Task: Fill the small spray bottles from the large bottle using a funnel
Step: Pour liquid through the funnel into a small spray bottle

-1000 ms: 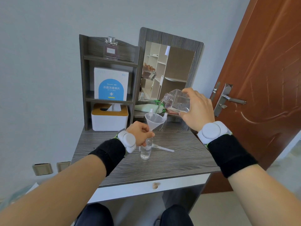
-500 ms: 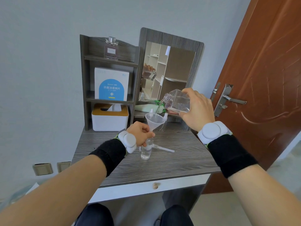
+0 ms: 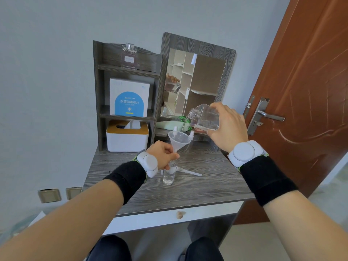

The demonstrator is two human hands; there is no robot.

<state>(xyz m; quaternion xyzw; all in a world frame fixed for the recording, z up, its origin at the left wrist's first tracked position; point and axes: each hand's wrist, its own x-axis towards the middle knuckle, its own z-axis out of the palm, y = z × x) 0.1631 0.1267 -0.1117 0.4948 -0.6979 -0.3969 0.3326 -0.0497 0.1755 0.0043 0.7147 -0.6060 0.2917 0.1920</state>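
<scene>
A small clear spray bottle (image 3: 169,173) stands upright on the grey desk (image 3: 197,187), part full of clear liquid. A translucent funnel (image 3: 178,139) sits in its neck. My left hand (image 3: 162,153) grips the funnel stem and bottle neck. My right hand (image 3: 228,127) holds the large clear square bottle (image 3: 204,118) tilted to the left, and a thin stream falls from its mouth into the funnel. A white spray pump with its tube (image 3: 188,171) lies on the desk just right of the small bottle. Two more small spray bottles (image 3: 191,137) stand behind the funnel, partly hidden.
A shelf unit (image 3: 99,95) at the back left holds a perfume bottle (image 3: 129,56), a white and blue box (image 3: 129,97) and a tissue box (image 3: 127,136). A mirror (image 3: 194,85) stands behind the hands. A brown door (image 3: 305,91) with a metal handle is at the right.
None of the objects has shifted; the large bottle stays tilted and the stream keeps running into the funnel.
</scene>
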